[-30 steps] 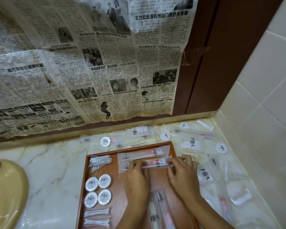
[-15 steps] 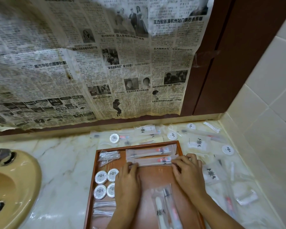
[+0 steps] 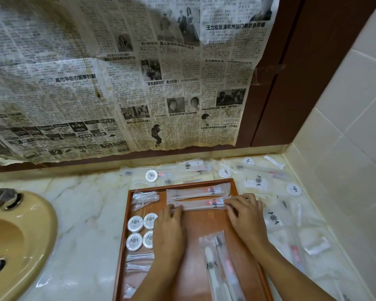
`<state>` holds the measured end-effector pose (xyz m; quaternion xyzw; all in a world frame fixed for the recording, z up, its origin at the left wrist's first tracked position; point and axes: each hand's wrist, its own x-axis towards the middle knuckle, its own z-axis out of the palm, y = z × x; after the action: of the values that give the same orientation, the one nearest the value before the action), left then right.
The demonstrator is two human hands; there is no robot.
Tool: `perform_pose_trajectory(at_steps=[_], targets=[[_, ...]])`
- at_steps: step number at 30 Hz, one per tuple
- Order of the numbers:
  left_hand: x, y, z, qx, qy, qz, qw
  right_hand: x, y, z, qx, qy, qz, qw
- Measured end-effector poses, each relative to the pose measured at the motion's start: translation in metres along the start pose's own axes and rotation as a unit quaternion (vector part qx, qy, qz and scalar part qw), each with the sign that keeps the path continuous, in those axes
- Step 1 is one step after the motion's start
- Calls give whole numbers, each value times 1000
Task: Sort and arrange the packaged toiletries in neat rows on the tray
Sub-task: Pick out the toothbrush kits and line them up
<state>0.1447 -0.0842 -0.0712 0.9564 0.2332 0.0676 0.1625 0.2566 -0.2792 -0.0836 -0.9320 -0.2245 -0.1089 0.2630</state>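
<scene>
A brown wooden tray lies on the marble counter. Two long clear toothbrush packets lie across its far end, one behind the other. My left hand presses the nearer packet's left end with straight fingers. My right hand touches its right end, fingers slightly bent over it. Several round white soaps sit at the tray's left, with cotton-swab packets behind them and more in front. Another toothbrush packet lies lengthwise near the tray's front.
Loose packets and round soaps are scattered on the counter behind and right of the tray. A tan sink basin lies at the left. Newspaper covers the back wall; tiles line the right wall.
Both hands have slid the nearer toothbrush packet a little toward the far packet and straightened it. The camera view has shifted left, showing more of the sink.
</scene>
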Motion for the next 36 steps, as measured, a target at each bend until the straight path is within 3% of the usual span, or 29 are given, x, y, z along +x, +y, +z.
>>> perform_pose_trajectory(at_steps=[5,9,13,17,22,26,29,32,36], targets=[[-9,4,-8,-30,11,58,998,-32,-11,-18,35,17,46,998],[-19,13,-12,-65,-31,132,989,-69,-27,-40,34,-2,113,993],[-32,27,-9,-128,-76,183,972,-112,-45,-63,15,-77,161,984],[-43,29,-4,-120,-114,205,965,-153,-59,-73,-34,-167,216,961],[-68,18,-17,-52,-97,231,967,-177,-78,-78,-71,-183,224,955],[-81,4,-20,-18,-113,228,967,-184,-84,-80,-63,-181,254,948],[-88,-3,-24,-57,-115,206,970,-185,-87,-81,39,-156,306,939],[-88,-3,-37,-154,-115,168,967,-180,-95,-93,129,-125,326,928],[-77,-3,-69,-315,-175,27,932,-175,-110,-111,231,-107,304,918]])
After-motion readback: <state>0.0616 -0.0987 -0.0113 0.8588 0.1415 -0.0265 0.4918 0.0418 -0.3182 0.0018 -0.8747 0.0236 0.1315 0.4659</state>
